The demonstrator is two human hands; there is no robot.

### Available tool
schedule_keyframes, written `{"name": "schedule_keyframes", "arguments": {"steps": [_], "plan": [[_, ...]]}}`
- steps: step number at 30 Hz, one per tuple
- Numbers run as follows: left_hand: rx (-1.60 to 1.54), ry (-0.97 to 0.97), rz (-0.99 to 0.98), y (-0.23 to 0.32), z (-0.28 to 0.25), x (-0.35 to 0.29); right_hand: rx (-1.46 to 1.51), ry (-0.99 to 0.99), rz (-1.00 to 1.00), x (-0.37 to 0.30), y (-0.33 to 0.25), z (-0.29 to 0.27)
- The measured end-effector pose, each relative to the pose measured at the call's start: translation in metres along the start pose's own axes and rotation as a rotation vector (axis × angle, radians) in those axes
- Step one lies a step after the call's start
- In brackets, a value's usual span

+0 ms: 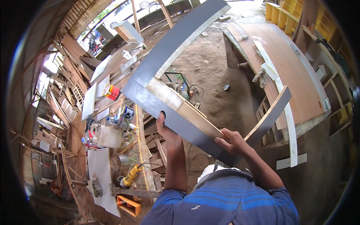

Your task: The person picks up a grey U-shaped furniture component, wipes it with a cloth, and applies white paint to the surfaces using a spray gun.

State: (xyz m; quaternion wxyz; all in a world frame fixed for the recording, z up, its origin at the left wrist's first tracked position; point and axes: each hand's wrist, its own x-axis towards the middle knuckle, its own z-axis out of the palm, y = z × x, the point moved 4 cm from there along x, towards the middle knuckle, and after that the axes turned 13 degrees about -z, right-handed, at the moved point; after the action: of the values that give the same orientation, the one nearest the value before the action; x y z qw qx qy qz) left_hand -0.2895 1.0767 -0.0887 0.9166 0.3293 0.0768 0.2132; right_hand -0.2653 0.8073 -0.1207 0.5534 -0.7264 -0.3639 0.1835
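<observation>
You've got both hands on the grey frame, the three-sided thing right in front of you, held up over the dirt floor [212, 80]. Your left hand [170, 137] grips the outer edge of the grey frame [148, 99], thumb up by a dark hole; your right hand [234, 142] is closed over the inner edge, near the corner closest to you.

On your left there's a really cluttered desk [142, 146]: red-and-yellow can [111, 92], blue can [127, 112], a cloudy plastic tub [108, 136] and a yellow grinder [131, 175] close to the edge. Past that, scrap wood [63, 97] is heaped along the wall. Over on your right, a big brown wooden sheet [303, 86] makes a broad surface, a long white strip [290, 125] lying across it and sticking out past the near end. Yellow shelves [288, 17] stand behind.

Hard to make out: most of your left fingers are behind the frame, and I can't tell if that thumb goes into the hole. The frame's far tip runs into the top edge of the view, your body covers part of the near corner, and the far left is too dim to sort out.
</observation>
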Motion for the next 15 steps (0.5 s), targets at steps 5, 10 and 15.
{"name": "schedule_keyframes", "arguments": {"steps": [5,10,15], "plan": [[0.006,0.065,-0.044,-0.013,0.019,0.018,-0.091,0.208,-0.016,0.004,0.009,-0.005],[-0.078,0.037,-0.180,-0.036,0.022,0.047,-0.298,0.381,0.035,0.016,0.019,-0.023],[-0.128,-0.006,-0.263,-0.070,0.012,0.069,-0.580,0.345,0.159,0.028,0.020,-0.043]]}}
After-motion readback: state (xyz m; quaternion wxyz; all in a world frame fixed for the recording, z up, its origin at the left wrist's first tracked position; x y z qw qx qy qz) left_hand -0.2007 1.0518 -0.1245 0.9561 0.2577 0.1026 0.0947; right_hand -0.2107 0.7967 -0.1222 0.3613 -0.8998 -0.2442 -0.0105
